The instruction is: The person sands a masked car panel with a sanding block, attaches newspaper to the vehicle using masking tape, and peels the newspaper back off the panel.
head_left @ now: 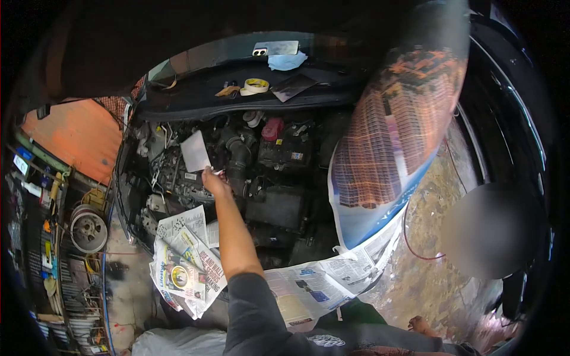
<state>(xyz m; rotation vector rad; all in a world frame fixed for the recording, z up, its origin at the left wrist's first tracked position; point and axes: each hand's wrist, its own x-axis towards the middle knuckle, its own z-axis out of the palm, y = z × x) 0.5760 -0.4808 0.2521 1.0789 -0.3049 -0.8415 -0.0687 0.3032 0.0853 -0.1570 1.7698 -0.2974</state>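
Note:
My left hand (217,182) reaches over the engine (190,178), its fingers closed on the lower corner of a flat pale sheet (195,151). A small white bit shows at the fingertips. Low at the right, small in view, is my right hand (420,325), away from the engine, its fingers loosely bent with no object visible in them. Folded newspapers (181,273) lie at the near left edge of the engine bay. More newspaper (309,291) covers the front edge. A large printed sheet with buildings (392,136) drapes over the right side.
Yellow tape rolls (255,86), a phone (276,47), a blue cloth (287,61) and a dark sheet (294,86) lie beyond the engine. A battery (285,149) is in the bay. A blurred person's head (497,230) is at the right. A wheel rim (88,229) stands left.

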